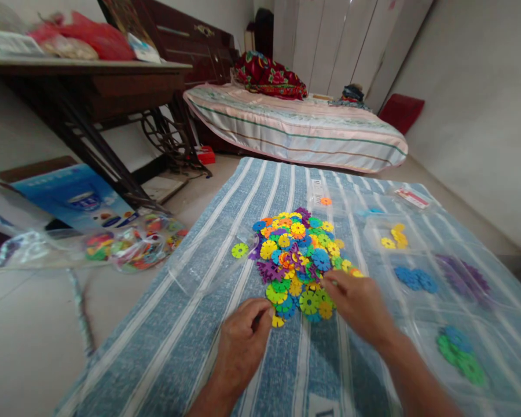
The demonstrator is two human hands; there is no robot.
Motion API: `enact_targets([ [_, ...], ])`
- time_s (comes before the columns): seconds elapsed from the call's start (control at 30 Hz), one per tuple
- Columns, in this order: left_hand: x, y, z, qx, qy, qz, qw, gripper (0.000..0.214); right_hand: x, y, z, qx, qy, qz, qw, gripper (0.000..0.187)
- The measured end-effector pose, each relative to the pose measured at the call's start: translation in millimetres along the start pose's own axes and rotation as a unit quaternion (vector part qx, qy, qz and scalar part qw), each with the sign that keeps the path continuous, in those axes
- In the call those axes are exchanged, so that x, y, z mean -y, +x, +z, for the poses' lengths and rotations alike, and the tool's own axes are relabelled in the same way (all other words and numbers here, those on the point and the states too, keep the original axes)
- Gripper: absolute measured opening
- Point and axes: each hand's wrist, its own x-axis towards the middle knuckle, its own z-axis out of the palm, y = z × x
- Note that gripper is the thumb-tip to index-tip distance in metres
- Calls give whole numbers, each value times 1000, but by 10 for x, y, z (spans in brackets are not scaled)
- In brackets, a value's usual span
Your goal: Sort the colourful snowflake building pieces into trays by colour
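A heap of small coloured plastic snowflake discs [296,258] lies on a blue and white striped cloth [208,324]. At the heap's near edge my left hand [243,341] is curled, its fingertips pinched on a yellow disc [278,320]. My right hand [358,304] reaches into the heap from the right, fingers bent on discs at its near right side; what they hold is hidden. One lime disc [239,250] lies apart to the heap's left.
Clear plastic bags to the right hold sorted discs: yellow [395,236], blue [414,279], purple [464,275], green [462,356]. A bag of mixed discs [132,246] lies on the floor at left. A sewing-machine table [91,87] and a bed [295,124] stand behind.
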Motion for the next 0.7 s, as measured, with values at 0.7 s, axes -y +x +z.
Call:
enact_targets([
  [0.7,-17,-22,11,-7,4,-8,1000,19,488,-415,742,-152,-97,-164,970,20],
])
